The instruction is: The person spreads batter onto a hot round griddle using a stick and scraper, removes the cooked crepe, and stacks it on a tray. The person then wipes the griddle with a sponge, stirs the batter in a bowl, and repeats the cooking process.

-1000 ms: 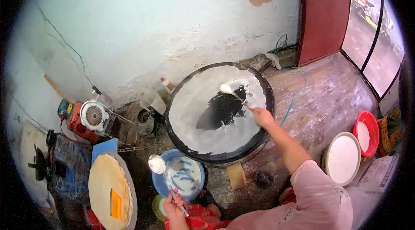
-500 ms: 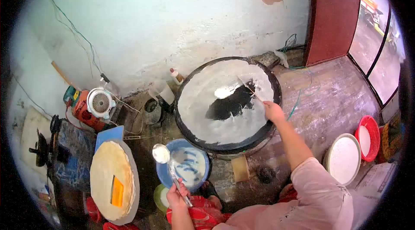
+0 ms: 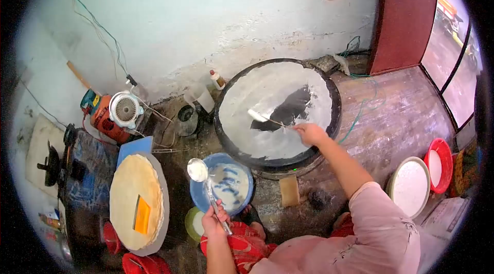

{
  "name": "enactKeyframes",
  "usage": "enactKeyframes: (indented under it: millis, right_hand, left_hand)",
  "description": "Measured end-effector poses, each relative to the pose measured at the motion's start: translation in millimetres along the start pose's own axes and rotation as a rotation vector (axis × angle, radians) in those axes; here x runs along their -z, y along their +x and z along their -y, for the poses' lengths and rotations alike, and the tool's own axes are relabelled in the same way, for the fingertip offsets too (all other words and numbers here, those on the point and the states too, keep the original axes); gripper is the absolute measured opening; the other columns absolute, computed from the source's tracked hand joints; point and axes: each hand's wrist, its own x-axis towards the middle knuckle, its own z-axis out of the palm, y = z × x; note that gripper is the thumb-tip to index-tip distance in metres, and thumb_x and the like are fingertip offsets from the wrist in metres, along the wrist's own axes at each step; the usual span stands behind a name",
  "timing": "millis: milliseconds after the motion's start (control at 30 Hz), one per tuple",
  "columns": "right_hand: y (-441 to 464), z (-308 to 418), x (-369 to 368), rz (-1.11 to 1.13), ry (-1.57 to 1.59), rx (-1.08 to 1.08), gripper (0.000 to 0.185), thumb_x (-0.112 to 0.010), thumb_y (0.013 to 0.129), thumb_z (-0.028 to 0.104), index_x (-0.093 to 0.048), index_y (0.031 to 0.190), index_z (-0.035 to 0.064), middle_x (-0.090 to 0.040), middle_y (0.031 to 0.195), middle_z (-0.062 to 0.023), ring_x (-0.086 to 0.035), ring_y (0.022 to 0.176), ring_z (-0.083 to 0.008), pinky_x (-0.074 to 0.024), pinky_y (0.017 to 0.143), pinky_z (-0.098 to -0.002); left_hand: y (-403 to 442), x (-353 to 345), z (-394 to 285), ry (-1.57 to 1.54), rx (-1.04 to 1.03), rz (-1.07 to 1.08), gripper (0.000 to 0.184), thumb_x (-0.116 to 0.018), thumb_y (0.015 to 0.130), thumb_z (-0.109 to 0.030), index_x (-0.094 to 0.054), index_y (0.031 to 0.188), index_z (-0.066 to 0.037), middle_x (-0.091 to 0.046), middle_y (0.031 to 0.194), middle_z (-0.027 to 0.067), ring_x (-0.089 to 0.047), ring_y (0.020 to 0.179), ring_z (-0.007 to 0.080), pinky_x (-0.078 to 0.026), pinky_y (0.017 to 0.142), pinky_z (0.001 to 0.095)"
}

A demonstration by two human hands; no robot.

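Observation:
My right hand is closed around the thin handle of a batter spreader. Its white-coated head rests on the batter near the middle of a large round black griddle. A thin layer of white batter covers most of the griddle, around an irregular dark patch. In my left hand is a long-handled metal ladle, its bowl coated white. It hangs over the left edge of a blue basin holding white batter.
A stack of large thin pancakes with an orange-yellow scraper on top stands at left. Behind it is a blower. At right are a pale basin and a red basin. A bottle stands beyond the griddle.
The spreader head has swept left across the griddle with my right hand, and the separate puddle of batter no longer shows. My left hand still holds the ladle near the basin. The view has shifted slightly.

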Motion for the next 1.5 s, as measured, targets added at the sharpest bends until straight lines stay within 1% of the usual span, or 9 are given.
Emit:
enactKeyframes:
  millis: [200,367,567,767,900,1067,1167,1267,1500]
  right_hand:
    - [-54,23,72,-0.025,-0.250,0.034,0.032,-0.053,0.077,0.022,-0.061,0.108,0.0263,-0.063,0.095,-0.0086,-0.061,0.085,-0.0263,-0.0492,0.070,-0.0386]
    - [-69,24,-28,-0.563,-0.272,0.150,0.043,-0.053,0.072,0.012,-0.055,0.114,0.0177,-0.058,0.076,-0.0077,-0.058,0.073,-0.0283,-0.0478,0.060,-0.0410]
    - [-78,41,-82,-0.396,-0.437,0.340,0.044,-0.050,0.074,0.008,-0.050,0.118,0.0125,-0.058,0.079,-0.0075,-0.058,0.070,-0.0259,-0.0470,0.055,-0.0380]
    - [-88,39,-49,-0.386,-0.217,0.017,0.042,-0.052,0.069,0.006,-0.053,0.111,0.0096,-0.057,0.078,-0.0106,-0.057,0.070,-0.0308,-0.0464,0.060,-0.0425]
    - [-99,21,-58,-0.376,-0.379,0.336,0.041,-0.053,0.069,0.007,-0.054,0.110,0.0117,-0.055,0.078,-0.0097,-0.057,0.068,-0.0291,-0.0459,0.057,-0.0401]
    - [-69,-9,-22,-0.468,-0.477,0.023,0.039,-0.052,0.072,0.008,-0.055,0.111,0.0120,-0.057,0.080,-0.0098,-0.058,0.069,-0.0297,-0.0474,0.059,-0.0404]
    - [-77,11,-28,-0.461,-0.137,-0.115,0.034,-0.053,0.072,0.012,-0.058,0.106,0.0131,-0.056,0.080,-0.0108,-0.058,0.073,-0.0309,-0.0483,0.064,-0.0409]
    - [-87,1,-30,-0.387,-0.366,0.118,0.040,-0.053,0.071,0.007,-0.055,0.110,0.0148,-0.055,0.081,-0.0091,-0.058,0.072,-0.0296,-0.0478,0.062,-0.0412]
    - [-80,-12,0,-0.439,-0.087,-0.227,0.039,-0.052,0.071,0.009,-0.054,0.110,0.0107,-0.057,0.087,-0.0125,-0.058,0.077,-0.0336,-0.0477,0.066,-0.0433]
  left_hand:
    - [0,10,-5,0.059,0.034,0.002,0.035,-0.033,0.093,-0.023,-0.048,0.105,0.005,-0.047,0.074,0.0064,-0.040,0.053,0.0131,-0.035,0.045,0.0253]
    - [3,11,-1,0.148,0.072,-0.075,0.033,-0.032,0.093,-0.024,-0.049,0.098,0.003,-0.048,0.074,0.0063,-0.040,0.054,0.0148,-0.035,0.046,0.0263]
    - [-1,11,1,0.140,0.102,-0.136,0.031,-0.031,0.093,-0.022,-0.047,0.096,0.004,-0.048,0.073,0.0082,-0.041,0.054,0.0157,-0.037,0.047,0.0271]
    - [4,18,-1,0.169,0.118,-0.042,0.031,-0.031,0.094,-0.022,-0.047,0.097,0.004,-0.046,0.074,0.0081,-0.041,0.056,0.0162,-0.036,0.048,0.0275]
    - [6,15,-2,0.176,0.141,-0.082,0.032,-0.031,0.093,-0.021,-0.048,0.095,0.005,-0.046,0.073,0.0081,-0.041,0.056,0.0163,-0.036,0.048,0.0274]
    - [9,19,-1,0.236,0.150,-0.076,0.032,-0.031,0.093,-0.022,-0.048,0.094,0.005,-0.047,0.072,0.0091,-0.041,0.056,0.0166,-0.036,0.048,0.0279]
    - [14,22,-1,0.258,0.115,-0.123,0.032,-0.031,0.093,-0.023,-0.048,0.094,0.004,-0.048,0.073,0.0094,-0.042,0.056,0.0168,-0.036,0.048,0.0281]
    - [16,22,1,0.248,0.117,-0.112,0.032,-0.031,0.093,-0.024,-0.048,0.094,0.004,-0.048,0.074,0.0090,-0.043,0.058,0.0173,-0.036,0.048,0.0280]
    - [23,25,-1,0.249,0.182,-0.043,0.032,-0.031,0.093,-0.023,-0.048,0.095,0.003,-0.047,0.074,0.0079,-0.042,0.057,0.0166,-0.036,0.048,0.0280]
